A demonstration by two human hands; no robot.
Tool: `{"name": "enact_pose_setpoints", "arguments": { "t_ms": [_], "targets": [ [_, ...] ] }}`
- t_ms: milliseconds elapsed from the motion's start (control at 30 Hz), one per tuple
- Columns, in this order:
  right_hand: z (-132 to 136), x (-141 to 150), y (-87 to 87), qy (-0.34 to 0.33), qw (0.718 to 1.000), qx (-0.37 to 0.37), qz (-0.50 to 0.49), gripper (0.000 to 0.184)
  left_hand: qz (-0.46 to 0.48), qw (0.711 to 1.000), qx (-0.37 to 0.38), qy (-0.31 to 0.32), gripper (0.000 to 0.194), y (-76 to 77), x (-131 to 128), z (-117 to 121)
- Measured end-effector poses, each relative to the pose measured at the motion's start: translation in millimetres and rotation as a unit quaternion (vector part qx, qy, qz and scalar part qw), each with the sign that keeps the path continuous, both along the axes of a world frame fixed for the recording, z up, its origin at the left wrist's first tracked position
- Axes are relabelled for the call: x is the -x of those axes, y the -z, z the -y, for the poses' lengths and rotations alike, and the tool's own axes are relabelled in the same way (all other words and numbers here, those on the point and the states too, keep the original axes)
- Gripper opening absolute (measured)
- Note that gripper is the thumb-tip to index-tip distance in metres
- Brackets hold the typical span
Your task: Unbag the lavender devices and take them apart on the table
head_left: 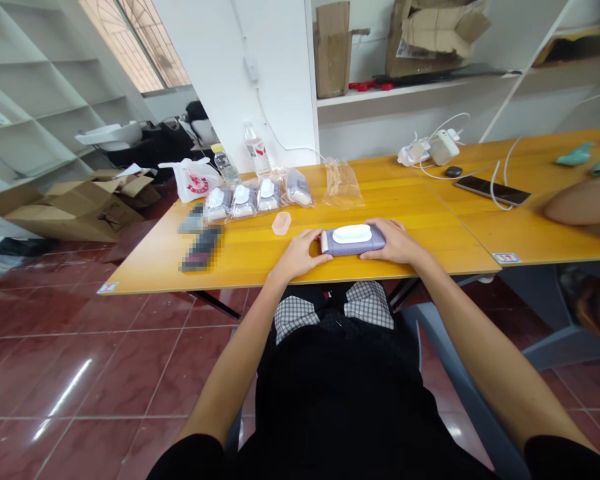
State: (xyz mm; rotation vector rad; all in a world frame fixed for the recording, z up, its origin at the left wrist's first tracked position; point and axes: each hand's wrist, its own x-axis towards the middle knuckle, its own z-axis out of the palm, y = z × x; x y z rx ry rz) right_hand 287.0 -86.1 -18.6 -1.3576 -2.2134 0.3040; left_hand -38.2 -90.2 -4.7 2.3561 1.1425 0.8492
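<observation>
A purple-grey handheld device (354,249) with a white ridged oval panel on top lies lengthwise between my hands, low over the table's front edge. My left hand (300,255) grips its pale left end with thumb and fingers. Around the right end, my right hand (393,241) is closed. Whether the device touches the tabletop I cannot tell. A small pale-pink cup-like piece (281,223) lies beyond my left hand. Farther back stands a row of several similar devices in clear plastic bags (243,201), with a flat clear bag (341,181) to their right.
Two bottles, one clear (257,152) and one yellow-capped (225,165), stand behind the row beside a white carrier bag (193,179). Blurred dark items (201,250) lie left on the wooden table (150,263). At right are chargers (443,147), a phone (495,190) and another person's arm (585,203).
</observation>
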Motion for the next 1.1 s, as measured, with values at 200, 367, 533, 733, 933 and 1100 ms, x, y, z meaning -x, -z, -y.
{"name": "enact_pose_setpoints", "arguments": {
  "t_ms": [200, 367, 533, 733, 933, 1100],
  "targets": [
    [0.4, 0.4, -2.6, 0.004, 1.0, 0.015, -0.002, 0.084, -0.022, 1.0, 0.001, 0.006, 0.066, -4.3, -0.7, 1.2],
    [1.4, 1.5, -4.0, -0.003, 1.0, 0.011, -0.005, 0.082, -0.021, 1.0, 0.002, 0.013, 0.063, -6.2, 0.2, 1.3],
    [2.8, 1.4, -5.6, -0.014, 1.0, 0.008, -0.004, 0.083, -0.024, 1.0, -0.007, 0.007, 0.063, -8.0, 0.3, 4.5],
    [2.0, -0.3, -5.9, -0.023, 1.0, 0.009, -0.011, 0.09, -0.058, 0.998, -0.023, -0.012, 0.062, -12.3, -2.8, 9.1],
    [1.3, -2.1, -6.2, -0.026, 0.999, 0.021, -0.026, 0.092, -0.071, 0.997, -0.026, -0.019, 0.06, -12.4, -4.0, 9.4],
    [-0.5, -9.7, -5.4, -0.001, 0.995, 0.069, -0.072, 0.09, -0.013, 0.999, 0.021, 0.022, 0.054, -12.4, 2.8, 6.4]
  ]
}}
